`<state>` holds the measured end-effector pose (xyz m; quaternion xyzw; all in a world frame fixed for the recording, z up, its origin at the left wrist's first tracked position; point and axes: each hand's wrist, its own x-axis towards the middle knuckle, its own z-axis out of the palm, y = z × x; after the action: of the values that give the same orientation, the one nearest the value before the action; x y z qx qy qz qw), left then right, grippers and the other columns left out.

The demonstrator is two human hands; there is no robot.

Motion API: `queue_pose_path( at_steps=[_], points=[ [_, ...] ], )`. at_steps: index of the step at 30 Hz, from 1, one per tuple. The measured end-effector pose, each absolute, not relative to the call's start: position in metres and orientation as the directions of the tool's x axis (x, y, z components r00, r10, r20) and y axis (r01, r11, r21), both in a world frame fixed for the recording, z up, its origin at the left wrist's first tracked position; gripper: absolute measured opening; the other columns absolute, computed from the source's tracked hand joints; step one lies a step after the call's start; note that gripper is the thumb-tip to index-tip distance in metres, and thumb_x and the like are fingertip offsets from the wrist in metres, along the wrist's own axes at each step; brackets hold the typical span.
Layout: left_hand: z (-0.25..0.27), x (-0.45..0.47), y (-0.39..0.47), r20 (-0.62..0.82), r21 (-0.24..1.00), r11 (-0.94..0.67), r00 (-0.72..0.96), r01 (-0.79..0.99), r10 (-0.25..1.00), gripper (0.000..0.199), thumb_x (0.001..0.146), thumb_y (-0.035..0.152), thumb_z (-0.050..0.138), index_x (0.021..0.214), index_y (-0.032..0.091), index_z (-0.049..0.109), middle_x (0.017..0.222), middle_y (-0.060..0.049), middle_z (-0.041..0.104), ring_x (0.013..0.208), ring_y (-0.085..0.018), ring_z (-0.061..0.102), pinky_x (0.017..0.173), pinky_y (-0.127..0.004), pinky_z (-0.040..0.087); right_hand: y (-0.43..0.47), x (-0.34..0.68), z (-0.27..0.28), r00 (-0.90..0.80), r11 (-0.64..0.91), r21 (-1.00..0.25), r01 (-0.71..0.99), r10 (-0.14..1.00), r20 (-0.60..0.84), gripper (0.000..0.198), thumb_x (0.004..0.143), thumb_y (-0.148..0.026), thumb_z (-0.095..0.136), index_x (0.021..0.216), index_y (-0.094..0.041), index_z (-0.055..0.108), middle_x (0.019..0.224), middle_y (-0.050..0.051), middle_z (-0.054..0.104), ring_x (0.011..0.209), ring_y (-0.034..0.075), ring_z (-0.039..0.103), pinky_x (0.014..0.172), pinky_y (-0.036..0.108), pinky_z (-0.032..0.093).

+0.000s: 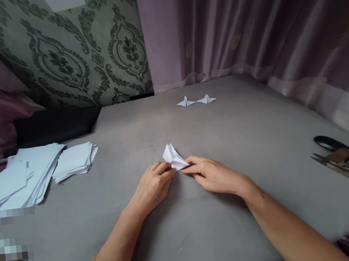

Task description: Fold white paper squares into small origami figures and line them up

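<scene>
A white folded-paper figure [175,157] with pointed flaps is held just over the grey surface [221,129], in the middle of the view. My left hand [157,180] pinches its lower left edge between thumb and fingers. On the other side, my right hand [210,173] has its fingertips closed on the right point of the paper. Both hands cover part of its lower edge. Farther back stand two finished-looking paper figures, a left origami figure [185,102] and a right origami figure [206,99], side by side with spread points.
At the left lie a stack of large white sheets [38,167] and a pile of smaller paper pieces [73,160]. Scissors [342,169], a black oval object [330,143] and other small items lie at the right. A purple curtain [213,26] hangs along the back.
</scene>
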<state>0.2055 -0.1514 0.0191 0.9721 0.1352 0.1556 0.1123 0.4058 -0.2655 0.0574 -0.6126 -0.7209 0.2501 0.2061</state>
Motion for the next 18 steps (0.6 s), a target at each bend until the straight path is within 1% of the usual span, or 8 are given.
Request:
queue_pose_path(
  at_steps=[4,8,14,16,18],
  points=[
    [0.019,0.206,-0.151,0.249,0.228,-0.946,0.925,0.231,0.286,0.031,0.094,0.017,0.041,0.114,0.021,0.064,0.107,-0.01,0.063,0.093,-0.021,0.055,0.081,-0.035,0.048,-0.264,0.415,0.058,-0.148,0.078,-0.71,0.7,0.988,-0.038,0.04,0.08,-0.006,0.042,0.092,-0.027,0.073,0.118,-0.001,0.063,0.086,0.012,0.062,0.074,0.023,0.046],
    [0.016,0.206,-0.15,0.238,0.222,-0.946,0.927,0.237,0.289,0.035,0.092,0.015,0.041,0.119,0.024,0.062,0.105,-0.01,0.06,0.092,-0.021,0.053,0.079,-0.036,0.047,-0.261,0.419,0.055,-0.104,0.034,-0.755,0.654,0.994,-0.045,0.039,0.076,-0.006,0.043,0.087,-0.025,0.075,0.116,-0.001,0.066,0.088,0.014,0.064,0.077,0.023,0.047],
    [0.016,0.208,-0.151,0.224,0.23,-0.938,0.924,0.258,0.309,0.041,0.091,0.012,0.041,0.123,0.03,0.059,0.104,-0.01,0.056,0.088,-0.021,0.049,0.078,-0.037,0.046,-0.259,0.422,0.049,-0.05,-0.011,-0.804,0.595,0.997,-0.052,0.034,0.075,-0.008,0.044,0.08,-0.023,0.073,0.098,0.0,0.071,0.089,0.014,0.064,0.078,0.024,0.047],
    [0.017,0.208,-0.152,0.23,0.229,-0.94,0.924,0.252,0.304,0.042,0.09,0.01,0.041,0.122,0.029,0.06,0.105,-0.01,0.057,0.088,-0.021,0.05,0.077,-0.037,0.046,-0.257,0.421,0.046,-0.009,-0.05,-0.803,0.595,0.998,-0.068,0.03,0.075,-0.009,0.045,0.081,-0.022,0.072,0.087,0.0,0.072,0.081,0.014,0.064,0.072,0.023,0.046],
    [0.019,0.209,-0.153,0.248,0.243,-0.94,0.922,0.238,0.297,0.039,0.089,0.01,0.041,0.119,0.025,0.061,0.104,-0.01,0.058,0.089,-0.021,0.051,0.077,-0.036,0.046,-0.255,0.416,0.043,0.076,-0.107,-0.797,0.594,0.994,-0.077,0.024,0.077,-0.013,0.048,0.084,-0.021,0.069,0.077,0.0,0.07,0.07,0.013,0.063,0.064,0.023,0.045]
  ],
)
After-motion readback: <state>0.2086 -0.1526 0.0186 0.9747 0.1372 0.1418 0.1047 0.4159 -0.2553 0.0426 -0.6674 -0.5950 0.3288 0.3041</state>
